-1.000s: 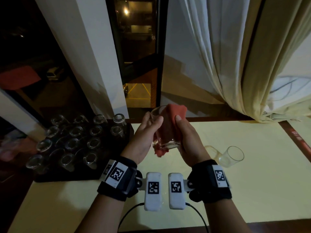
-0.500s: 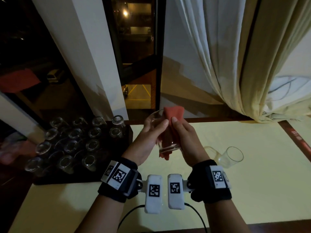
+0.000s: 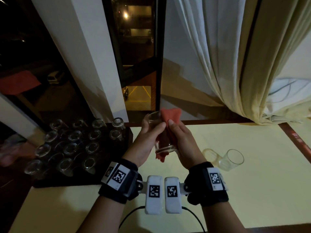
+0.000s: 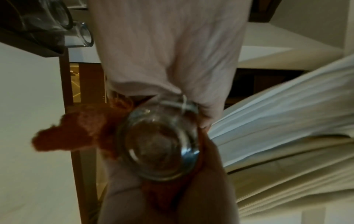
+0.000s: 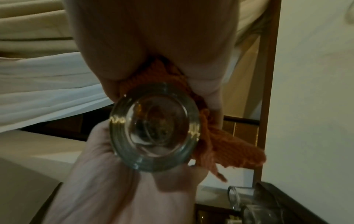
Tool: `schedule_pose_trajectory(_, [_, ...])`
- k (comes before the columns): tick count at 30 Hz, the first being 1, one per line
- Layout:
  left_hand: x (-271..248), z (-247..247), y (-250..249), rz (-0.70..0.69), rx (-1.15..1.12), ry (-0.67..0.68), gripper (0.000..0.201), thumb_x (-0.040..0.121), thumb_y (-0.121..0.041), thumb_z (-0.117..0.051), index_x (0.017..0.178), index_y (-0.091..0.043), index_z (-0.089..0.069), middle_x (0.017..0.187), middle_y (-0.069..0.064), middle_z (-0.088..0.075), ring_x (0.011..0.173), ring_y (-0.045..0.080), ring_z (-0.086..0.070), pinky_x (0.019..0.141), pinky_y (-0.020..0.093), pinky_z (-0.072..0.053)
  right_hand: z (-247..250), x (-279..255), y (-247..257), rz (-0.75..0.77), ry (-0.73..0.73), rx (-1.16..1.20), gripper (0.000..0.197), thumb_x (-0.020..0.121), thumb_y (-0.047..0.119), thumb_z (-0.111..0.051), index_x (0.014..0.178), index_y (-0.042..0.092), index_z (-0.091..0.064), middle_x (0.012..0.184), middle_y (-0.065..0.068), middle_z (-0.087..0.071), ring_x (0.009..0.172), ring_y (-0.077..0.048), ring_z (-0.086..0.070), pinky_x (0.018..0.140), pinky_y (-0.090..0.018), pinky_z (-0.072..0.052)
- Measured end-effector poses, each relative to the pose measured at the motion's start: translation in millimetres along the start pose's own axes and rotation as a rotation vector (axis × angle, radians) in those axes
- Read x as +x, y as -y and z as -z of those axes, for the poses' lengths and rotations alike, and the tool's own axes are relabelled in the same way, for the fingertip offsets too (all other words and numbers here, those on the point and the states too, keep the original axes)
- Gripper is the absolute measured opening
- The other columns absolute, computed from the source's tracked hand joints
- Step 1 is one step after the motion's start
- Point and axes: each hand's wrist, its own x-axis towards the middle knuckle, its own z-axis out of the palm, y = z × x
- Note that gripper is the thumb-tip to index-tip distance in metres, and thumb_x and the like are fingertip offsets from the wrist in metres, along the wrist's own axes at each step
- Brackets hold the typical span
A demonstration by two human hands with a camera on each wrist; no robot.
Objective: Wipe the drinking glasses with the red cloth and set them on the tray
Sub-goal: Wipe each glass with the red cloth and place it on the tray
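**Glass held between both hands, red cloth pressed to its side**

The left hand curls around a clear drinking glass, thumb across the near side and fingers wrapped behind it, holding it raised above the tabletop with its thick base toward the wrists. The right hand grips the red cloth against the glass's right side, fingers closed over the fabric; one end of the cloth bunches up past the rim, above the fingertips, and a frayed tail hangs below the base between the two palms. Both wrist views look straight at the round glass base, with cloth wedged between the glass and the right palm.

To the left of the left hand sits a dark tray carrying rows of glasses. To the right of the right hand, another glass lies on its side on the tabletop, well apart from the tray. Beyond the hands hang pale curtains.
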Motion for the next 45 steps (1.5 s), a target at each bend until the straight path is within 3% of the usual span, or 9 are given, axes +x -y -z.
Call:
schedule_pose_trajectory(7, [-0.2,2.2,6.8,-0.037,-0.036,0.071,0.058,0.089,-0.044,-0.061,0.143,-0.031,-0.046,0.14,0.004,-0.06,0.129,0.021,-0.058,0.105,0.042,-0.049,-0.6,1.2,-0.1,-0.069,0.075,0.18,0.056,0.1,0.043,-0.051,0.142,0.007,-0.051,0.128,-0.026,-0.064,0.107,-0.044,-0.066,0.071,-0.042,-0.059])
schedule_pose_trajectory(11, [3.8,3.8,4.4,-0.018,-0.063,-0.01,0.078,0.085,-0.042,-0.064,0.155,-0.031,-0.029,0.147,0.002,-0.055,0.134,0.022,-0.053,0.114,0.052,-0.039,-3.1,6.2,-1.4,0.053,-0.06,0.108,0.052,0.104,0.032,-0.052,0.151,0.037,-0.031,0.133,-0.005,-0.056,0.119,-0.037,-0.063,0.092,-0.059,-0.056])
schedule_pose_trajectory(17, [-2.3,2.2,0.5,-0.021,0.045,0.056,0.048,0.082,-0.046,-0.065,0.126,-0.051,-0.044,0.135,-0.01,-0.057,0.122,0.013,-0.058,0.087,0.03,-0.055,-4.4,5.9,-5.5,0.062,0.055,0.029,0.042,0.106,0.038,-0.045,0.147,0.04,-0.048,0.146,-0.003,-0.056,0.13,-0.027,-0.058,0.104,-0.058,-0.049])
schedule_pose_trajectory(22, [-6.5,2.6,-1.9,-0.053,0.078,0.099,0.052,0.092,-0.056,-0.05,0.141,-0.043,-0.041,0.133,-0.01,-0.061,0.123,0.01,-0.06,0.095,0.03,-0.055,-5.2,1.2,3.9,0.016,0.145,0.308,0.051,0.103,0.033,-0.042,0.152,0.02,-0.041,0.142,-0.015,-0.059,0.128,-0.032,-0.059,0.089,-0.039,-0.058])
schedule_pose_trajectory(27, [0.4,5.2,-6.4,-0.034,-0.002,0.014,0.078,0.097,-0.03,-0.06,0.159,-0.037,-0.013,0.14,-0.012,-0.055,0.13,0.014,-0.051,0.11,0.042,-0.041,-0.5,5.6,1.1,0.057,0.067,0.129,0.048,0.103,0.033,-0.049,0.15,0.032,-0.045,0.145,-0.005,-0.058,0.129,-0.026,-0.059,0.103,-0.051,-0.051])
schedule_pose_trajectory(30, [-1.4,1.9,-5.6,-0.002,0.069,0.018,0.092,0.083,-0.048,-0.073,0.155,-0.045,-0.015,0.148,-0.002,-0.05,0.13,0.021,-0.054,0.107,0.048,-0.047,-2.5,6.6,-1.9,0.037,0.083,0.119,0.047,0.1,0.035,-0.052,0.146,0.036,-0.05,0.142,-0.003,-0.061,0.13,-0.026,-0.059,0.11,-0.055,-0.045])
schedule_pose_trajectory(36, [-7.6,0.3,-10.7,0.015,0.034,0.071,0.031,0.085,-0.04,-0.056,0.115,-0.045,-0.05,0.102,-0.026,-0.072,0.098,-0.005,-0.068,0.083,0.022,-0.055,2.1,4.9,0.1,0.018,0.136,0.296,0.052,0.104,0.034,-0.043,0.153,0.019,-0.041,0.145,-0.018,-0.055,0.13,-0.036,-0.056,0.089,-0.04,-0.055])
schedule_pose_trajectory(40, [-5.5,-1.5,-12.0,0.051,0.033,0.011,0.079,0.091,-0.036,-0.068,0.156,-0.031,-0.023,0.148,-0.002,-0.051,0.133,0.018,-0.051,0.112,0.046,-0.04,2.4,3.8,2.0,0.037,0.082,0.115,0.05,0.098,0.039,-0.055,0.147,0.035,-0.05,0.142,-0.01,-0.06,0.127,-0.039,-0.059,0.091,-0.054,-0.057])
schedule_pose_trajectory(45, [-4.7,-1.7,-7.9,0.047,0.031,0.03,0.09,0.076,-0.054,-0.076,0.152,-0.035,-0.031,0.145,0.001,-0.056,0.13,0.022,-0.057,0.11,0.051,-0.045,-2.8,-1.1,4.6,0.015,0.134,0.248,0.047,0.103,0.029,-0.045,0.149,0.019,-0.046,0.142,-0.015,-0.059,0.131,-0.032,-0.058,0.103,-0.048,-0.05])
